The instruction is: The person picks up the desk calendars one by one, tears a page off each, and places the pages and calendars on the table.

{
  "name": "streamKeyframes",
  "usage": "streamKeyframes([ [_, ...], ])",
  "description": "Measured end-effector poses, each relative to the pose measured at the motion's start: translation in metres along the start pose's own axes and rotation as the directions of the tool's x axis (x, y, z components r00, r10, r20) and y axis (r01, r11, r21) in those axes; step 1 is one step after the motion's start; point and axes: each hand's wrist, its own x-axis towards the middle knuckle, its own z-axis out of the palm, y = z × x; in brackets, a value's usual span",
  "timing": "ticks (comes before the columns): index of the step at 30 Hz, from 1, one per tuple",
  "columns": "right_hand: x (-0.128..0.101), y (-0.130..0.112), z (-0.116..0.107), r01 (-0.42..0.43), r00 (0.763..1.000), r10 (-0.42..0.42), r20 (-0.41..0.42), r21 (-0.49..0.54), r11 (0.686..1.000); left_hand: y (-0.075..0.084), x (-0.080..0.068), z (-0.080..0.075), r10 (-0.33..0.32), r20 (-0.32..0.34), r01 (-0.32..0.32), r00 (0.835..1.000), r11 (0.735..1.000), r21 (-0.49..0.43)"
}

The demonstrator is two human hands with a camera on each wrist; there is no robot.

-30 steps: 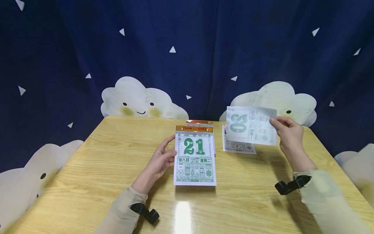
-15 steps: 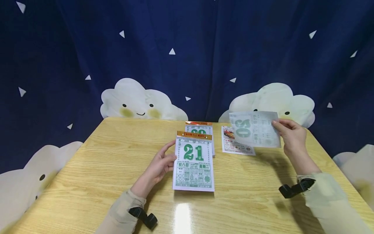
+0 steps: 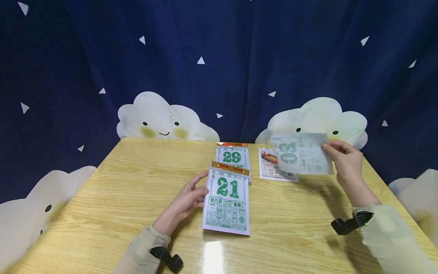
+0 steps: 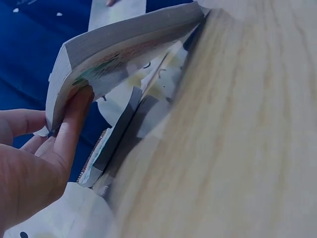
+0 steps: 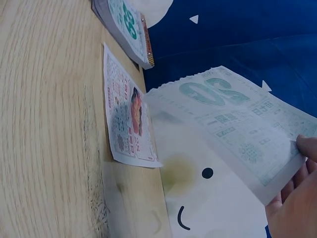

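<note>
My left hand [image 3: 186,198] grips the left edge of a thick tear-off calendar [image 3: 227,207] whose top page shows a green 21. From the side, in the left wrist view, the calendar [image 4: 133,30] is tilted and raised off the table on the hand's side, with fingers on both faces. The right hand [image 3: 349,163] pinches one end of a loose calendar page [image 3: 304,155] between thumb and fingers, held in the air. Its 20 reads reversed through the thin paper. A ragged torn edge runs along the far end of that page [image 5: 230,116].
A second tear-off calendar [image 3: 232,156] showing 29 lies behind the first, partly covered by it. Right of it, a loose page [image 3: 273,169] with red print and a picture lies flat, overlapped by the held page. A dark blue cloud-print curtain [image 3: 219,68] hangs behind the wooden table [image 3: 154,167].
The left hand's calendar has come down toward me and tilted slightly, uncovering the 29 on the calendar behind. The right hand has drifted right and slightly down with its page.
</note>
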Motion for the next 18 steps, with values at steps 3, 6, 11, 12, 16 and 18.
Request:
streamKeyframes([
  [3,-0.0007,0.0007,-0.0014,0.0,1.0,0.001,0.01,-0.023,1.0,-0.0013,-0.0013,0.0003,-0.024,0.01,0.024,1.0,1.0,0.004],
  [6,-0.0011,0.0013,-0.0031,-0.003,1.0,0.004,0.019,-0.057,0.998,-0.0025,-0.0022,0.0006,-0.048,0.013,0.048,0.999,0.999,0.01],
  [11,-0.001,0.003,-0.0048,0.004,1.0,-0.002,0.023,-0.075,0.997,-0.0044,-0.0037,0.0009,-0.077,0.026,0.077,0.997,0.997,0.026],
  [12,-0.001,0.0033,-0.005,0.007,1.0,-0.006,0.022,-0.071,0.997,-0.0047,-0.0041,0.0009,-0.083,0.031,0.083,0.996,0.996,0.029],
  [16,-0.001,0.0042,-0.0063,0.017,1.0,-0.015,0.018,-0.075,0.997,-0.0058,-0.0061,0.001,-0.101,0.041,0.099,0.994,0.994,0.053],
  [18,-0.001,0.0046,-0.0078,0.017,1.0,-0.016,0.019,-0.081,0.997,-0.0063,-0.0068,0.0015,-0.109,0.038,0.106,0.993,0.992,0.072],
])
